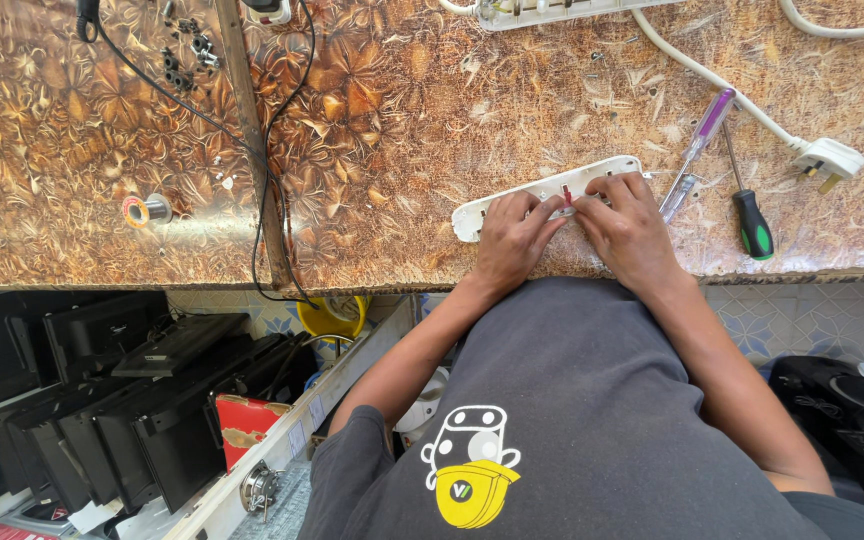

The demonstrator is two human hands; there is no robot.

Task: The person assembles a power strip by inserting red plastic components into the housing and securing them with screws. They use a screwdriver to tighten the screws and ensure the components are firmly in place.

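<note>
A long white power strip (482,209) lies on the brown patterned worktop (392,130) near its front edge. Both hands rest on the strip's middle. My left hand (515,238) presses on it with fingers bent, and my right hand (628,222) pinches a small red part (567,197) at the strip. A cable (697,72) runs from the far end to a white plug (829,158).
A clear-handled tester screwdriver (696,150) and a green-black screwdriver (749,215) lie right of the strip. A solder spool (144,210) sits at left, black wires (262,170) hang over the edge. Another white strip (552,10) lies at the back. Black casings (102,400) are stacked below.
</note>
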